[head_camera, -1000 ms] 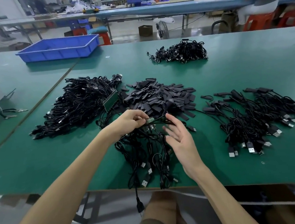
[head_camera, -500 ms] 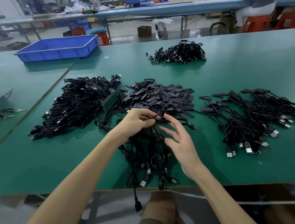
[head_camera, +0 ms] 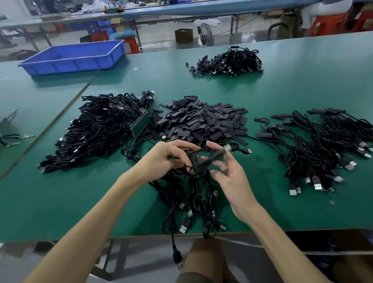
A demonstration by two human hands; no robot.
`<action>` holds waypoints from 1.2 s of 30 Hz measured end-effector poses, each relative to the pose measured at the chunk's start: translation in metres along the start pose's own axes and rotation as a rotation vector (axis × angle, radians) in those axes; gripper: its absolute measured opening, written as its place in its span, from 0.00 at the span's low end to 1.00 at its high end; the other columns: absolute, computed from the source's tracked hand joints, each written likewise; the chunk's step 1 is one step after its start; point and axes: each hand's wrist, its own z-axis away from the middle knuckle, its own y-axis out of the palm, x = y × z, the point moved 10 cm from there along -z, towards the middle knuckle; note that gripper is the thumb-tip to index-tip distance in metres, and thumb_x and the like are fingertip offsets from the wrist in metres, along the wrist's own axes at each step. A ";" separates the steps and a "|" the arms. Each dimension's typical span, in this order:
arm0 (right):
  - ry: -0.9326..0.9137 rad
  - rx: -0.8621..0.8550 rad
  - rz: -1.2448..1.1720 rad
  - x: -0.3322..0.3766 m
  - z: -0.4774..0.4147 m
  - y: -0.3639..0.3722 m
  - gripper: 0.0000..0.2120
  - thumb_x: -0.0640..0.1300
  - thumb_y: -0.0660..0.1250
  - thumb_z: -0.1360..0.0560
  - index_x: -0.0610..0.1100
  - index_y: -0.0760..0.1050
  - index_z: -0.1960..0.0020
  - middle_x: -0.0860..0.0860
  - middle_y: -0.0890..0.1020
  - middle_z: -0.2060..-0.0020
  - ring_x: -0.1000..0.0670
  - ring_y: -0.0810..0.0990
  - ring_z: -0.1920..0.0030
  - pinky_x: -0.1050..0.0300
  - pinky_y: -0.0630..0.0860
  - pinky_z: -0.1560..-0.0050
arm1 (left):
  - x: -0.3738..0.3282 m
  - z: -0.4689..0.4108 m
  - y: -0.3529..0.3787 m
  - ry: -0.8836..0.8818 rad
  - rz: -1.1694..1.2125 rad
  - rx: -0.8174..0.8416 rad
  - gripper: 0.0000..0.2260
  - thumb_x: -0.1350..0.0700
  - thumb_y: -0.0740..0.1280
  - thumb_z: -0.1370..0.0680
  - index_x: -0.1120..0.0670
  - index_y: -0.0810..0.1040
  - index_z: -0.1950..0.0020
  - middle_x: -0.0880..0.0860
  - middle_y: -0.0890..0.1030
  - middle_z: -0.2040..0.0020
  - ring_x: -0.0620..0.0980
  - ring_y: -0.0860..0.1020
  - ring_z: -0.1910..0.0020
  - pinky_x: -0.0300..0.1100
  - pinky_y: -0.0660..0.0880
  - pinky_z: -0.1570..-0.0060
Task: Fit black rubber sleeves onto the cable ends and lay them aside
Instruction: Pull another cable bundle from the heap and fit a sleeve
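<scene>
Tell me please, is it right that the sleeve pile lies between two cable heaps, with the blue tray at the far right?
Not quite: the head view shows the blue tray at the far left. The sleeve pile does lie between the left heap and the right heap.

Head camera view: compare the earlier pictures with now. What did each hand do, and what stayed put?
The right hand, empty and open before, reached toward the sleeve pile and now pinches a blurred black sleeve, brought beside the cable end. The left hand kept gripping that cable end. The cable heaps and blue tray stayed put.
</scene>
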 end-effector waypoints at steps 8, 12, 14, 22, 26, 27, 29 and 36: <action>-0.031 0.085 -0.142 0.010 0.003 0.006 0.39 0.17 0.54 0.27 0.51 0.74 0.28 0.47 0.77 0.28 0.57 0.80 0.36 0.61 0.76 0.55 | 0.013 0.000 -0.016 -0.055 0.000 -0.175 0.14 0.69 0.64 0.19 0.55 0.86 0.46 0.48 0.84 0.41 0.44 0.81 0.41 0.40 0.75 0.35; -0.076 0.093 -0.113 0.012 0.003 0.005 0.41 0.17 0.52 0.30 0.49 0.77 0.29 0.53 0.80 0.31 0.53 0.78 0.31 0.50 0.76 0.43 | 0.024 -0.011 -0.020 -0.158 -0.152 -0.240 0.10 0.64 0.64 0.17 0.55 0.83 0.42 0.48 0.85 0.48 0.41 0.81 0.51 0.45 0.77 0.41; -0.083 0.092 -0.111 0.013 0.003 0.004 0.39 0.18 0.51 0.31 0.47 0.81 0.33 0.53 0.82 0.34 0.53 0.77 0.30 0.59 0.73 0.35 | 0.028 -0.016 -0.019 -0.205 -0.239 -0.210 0.10 0.59 0.64 0.17 0.52 0.85 0.45 0.45 0.84 0.55 0.38 0.79 0.58 0.44 0.76 0.50; -0.102 0.272 -0.062 0.016 0.011 0.025 0.27 0.19 0.54 0.32 0.40 0.88 0.57 0.49 0.85 0.39 0.50 0.78 0.31 0.49 0.73 0.28 | 0.027 -0.019 -0.012 -0.250 -0.214 -0.037 0.07 0.57 0.74 0.22 0.57 0.87 0.47 0.53 0.86 0.56 0.46 0.80 0.60 0.43 0.77 0.55; -0.114 0.334 0.040 0.013 0.011 0.034 0.30 0.15 0.53 0.32 0.40 0.88 0.58 0.55 0.83 0.34 0.57 0.67 0.23 0.46 0.62 0.20 | 0.032 -0.018 -0.020 -0.266 -0.122 -0.171 0.04 0.62 0.74 0.23 0.60 0.86 0.49 0.55 0.86 0.57 0.48 0.81 0.60 0.43 0.77 0.55; -0.117 0.348 0.060 0.012 0.011 0.035 0.31 0.15 0.53 0.31 0.41 0.88 0.58 0.56 0.82 0.34 0.58 0.66 0.22 0.46 0.60 0.19 | 0.035 -0.017 -0.024 -0.276 -0.081 -0.229 0.04 0.62 0.74 0.23 0.60 0.86 0.50 0.56 0.86 0.57 0.52 0.82 0.58 0.45 0.79 0.52; -0.119 0.361 0.100 0.011 0.011 0.038 0.31 0.15 0.53 0.31 0.41 0.88 0.58 0.58 0.81 0.33 0.59 0.62 0.21 0.48 0.55 0.18 | 0.041 -0.013 -0.032 -0.300 -0.035 -0.340 0.04 0.61 0.74 0.23 0.59 0.86 0.50 0.56 0.86 0.57 0.52 0.82 0.57 0.47 0.79 0.49; -0.615 0.328 0.772 0.043 0.039 0.068 0.25 0.25 0.60 0.29 0.46 0.87 0.46 0.47 0.77 0.28 0.60 0.53 0.20 0.44 0.55 0.18 | 0.051 -0.014 -0.032 -0.354 -0.030 -0.398 0.04 0.57 0.75 0.23 0.55 0.86 0.50 0.52 0.85 0.57 0.48 0.80 0.59 0.44 0.77 0.51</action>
